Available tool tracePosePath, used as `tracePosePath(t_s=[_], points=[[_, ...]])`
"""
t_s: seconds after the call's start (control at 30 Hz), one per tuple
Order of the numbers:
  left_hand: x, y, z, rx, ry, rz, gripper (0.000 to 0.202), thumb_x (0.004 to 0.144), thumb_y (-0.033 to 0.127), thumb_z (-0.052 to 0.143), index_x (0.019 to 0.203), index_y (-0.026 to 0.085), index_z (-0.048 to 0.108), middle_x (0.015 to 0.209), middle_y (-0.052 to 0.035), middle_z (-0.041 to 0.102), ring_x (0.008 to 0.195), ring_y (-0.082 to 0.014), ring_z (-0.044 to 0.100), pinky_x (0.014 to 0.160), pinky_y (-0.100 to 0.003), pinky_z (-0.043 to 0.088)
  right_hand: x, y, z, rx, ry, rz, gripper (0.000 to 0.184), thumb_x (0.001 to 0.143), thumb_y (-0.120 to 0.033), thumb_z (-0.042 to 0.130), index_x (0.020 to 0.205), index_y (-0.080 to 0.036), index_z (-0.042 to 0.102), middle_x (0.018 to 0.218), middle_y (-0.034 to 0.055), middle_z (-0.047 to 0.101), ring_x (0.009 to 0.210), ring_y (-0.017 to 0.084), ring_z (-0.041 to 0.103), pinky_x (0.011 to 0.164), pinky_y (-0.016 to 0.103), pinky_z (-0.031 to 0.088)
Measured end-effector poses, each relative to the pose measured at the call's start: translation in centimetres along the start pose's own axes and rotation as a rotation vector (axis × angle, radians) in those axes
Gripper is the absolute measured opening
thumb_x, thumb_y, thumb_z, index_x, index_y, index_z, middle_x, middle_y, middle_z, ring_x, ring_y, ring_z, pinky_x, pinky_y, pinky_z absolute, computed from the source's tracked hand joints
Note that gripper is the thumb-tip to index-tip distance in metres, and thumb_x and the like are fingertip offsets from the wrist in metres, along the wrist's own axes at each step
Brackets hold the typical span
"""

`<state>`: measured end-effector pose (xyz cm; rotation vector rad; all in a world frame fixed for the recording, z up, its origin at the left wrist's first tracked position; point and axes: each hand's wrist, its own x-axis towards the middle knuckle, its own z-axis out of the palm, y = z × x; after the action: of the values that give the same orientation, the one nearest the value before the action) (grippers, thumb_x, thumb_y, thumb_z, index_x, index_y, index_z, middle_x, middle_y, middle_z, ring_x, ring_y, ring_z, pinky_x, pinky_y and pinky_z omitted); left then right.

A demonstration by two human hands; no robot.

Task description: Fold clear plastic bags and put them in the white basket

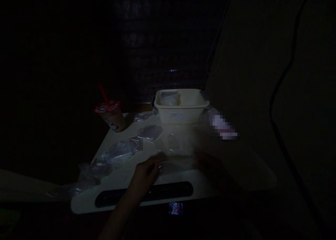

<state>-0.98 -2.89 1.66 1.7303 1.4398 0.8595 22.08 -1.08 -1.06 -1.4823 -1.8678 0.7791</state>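
A pale counter is seen in very dim light. At its 12 o'clock edge a white tub is set, with something clear lying inside. Crumpled plastic wrappers are strewn from the middle towards 8 o'clock, and a cup with a red straw is stood at 10 o'clock. A clear plastic bag is held flat near 6 o'clock: its left edge is pinched by the left hand, while the right hand is laid at its right edge, the grip lost in shadow.
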Motion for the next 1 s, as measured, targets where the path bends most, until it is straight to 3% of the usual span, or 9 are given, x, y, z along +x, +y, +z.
tracePosePath(t_s=[0.1, 0.17, 0.27, 0.37, 0.53, 0.73, 0.83, 1.0], points=[[0.5, 0.3, 0.1, 0.050, -0.022, -0.076, 0.029, 0.077, 0.035, 0.039, 0.083, 0.015, 0.059, 0.073, -0.0027, 0.064, 0.066, -0.0146, 0.058, 0.059, -0.023, 0.044, 0.7, 0.2, 0.4, 0.073, -0.016, 0.050, 0.025, 0.072, -0.032, 0.042, 0.082, -0.018, 0.059, 0.073, 0.0033, 0.063, 0.066, 0.016, 0.060, 0.063, 0.030, 0.048], [0.9, 0.5, 0.2, 0.064, -0.023, -0.098, 0.031, 0.077, 0.037, 0.039, 0.083, 0.014, 0.058, 0.064, -0.0010, 0.061, 0.058, -0.0134, 0.055, 0.051, -0.021, 0.041, 1.0, 0.4, 0.8, 0.106, 0.046, 0.057, 0.024, 0.071, -0.033, 0.043, 0.081, -0.018, 0.058, 0.077, 0.0036, 0.063, 0.069, 0.017, 0.060, 0.064, 0.030, 0.048], [1.4, 0.4, 0.4, 0.077, 0.008, -0.088, 0.029, 0.077, 0.036, 0.038, 0.075, 0.014, 0.057, 0.055, 0.0011, 0.055, 0.052, -0.0119, 0.052, 0.047, -0.020, 0.037, 1.3, 0.5, 1.0, 0.141, 0.129, 0.091, 0.028, 0.067, -0.035, 0.048, 0.087, -0.018, 0.057, 0.087, 0.0059, 0.063, 0.077, 0.019, 0.059, 0.067, 0.032, 0.048], [2.1, 0.3, 0.5, 0.098, 0.025, -0.066, 0.029, 0.077, 0.035, 0.038, 0.061, 0.014, 0.053, 0.052, 0.0017, 0.051, 0.051, -0.0116, 0.051, 0.046, -0.020, 0.036, 1.4, 0.0, 0.9, 0.188, 0.131, 0.153, 0.033, 0.067, -0.035, 0.048, 0.093, -0.016, 0.054, 0.080, 0.0048, 0.063, 0.071, 0.017, 0.060, 0.061, 0.029, 0.049], [3.1, 0.4, 0.3, 0.131, 0.069, -0.099, 0.031, 0.079, 0.036, 0.034, 0.075, 0.013, 0.054, 0.061, -0.0022, 0.058, 0.053, -0.0139, 0.054, 0.046, -0.021, 0.038, 2.0, -0.6, 0.7, 0.245, 0.135, 0.204, 0.034, 0.066, -0.032, 0.047, 0.095, -0.015, 0.051, 0.069, 0.0023, 0.062, 0.062, 0.015, 0.059, 0.054, 0.025, 0.048], [2.6, 1.2, -0.1, 0.574, 0.291, -0.019, 0.033, 0.081, 0.033, 0.031, 0.105, 0.016, 0.046, 0.094, -0.0084, 0.059, 0.075, -0.0204, 0.057, 0.060, -0.030, 0.043, 2.8, 0.0, 1.1, 0.288, 0.109, 0.237, 0.031, 0.067, -0.029, 0.047, 0.095, -0.017, 0.048, 0.066, 0.0006, 0.059, 0.059, 0.014, 0.058, 0.052, 0.026, 0.048], [2.4, 1.4, 0.7, 0.702, 0.228, 0.130, 0.031, 0.081, 0.026, 0.031, 0.104, 0.015, 0.048, 0.098, -0.0098, 0.057, 0.085, -0.0216, 0.054, 0.068, -0.033, 0.043, 2.9, 0.1, 1.2, 0.385, 0.095, 0.264, 0.030, 0.066, -0.027, 0.046, 0.095, -0.017, 0.047, 0.061, -0.0013, 0.056, 0.053, 0.014, 0.057, 0.047, 0.026, 0.048], [3.2, 0.8, 2.4, 0.742, -0.020, 0.370, 0.038, 0.078, 0.018, 0.034, 0.115, 0.011, 0.040, 0.115, -0.0115, 0.049, 0.103, -0.0208, 0.045, 0.085, -0.036, 0.036, 3.0, -0.7, 0.8, 0.386, 0.111, 0.304, 0.027, 0.064, -0.024, 0.047, 0.090, -0.018, 0.047, 0.064, -0.0009, 0.055, 0.055, 0.013, 0.056, 0.047, 0.024, 0.047]])
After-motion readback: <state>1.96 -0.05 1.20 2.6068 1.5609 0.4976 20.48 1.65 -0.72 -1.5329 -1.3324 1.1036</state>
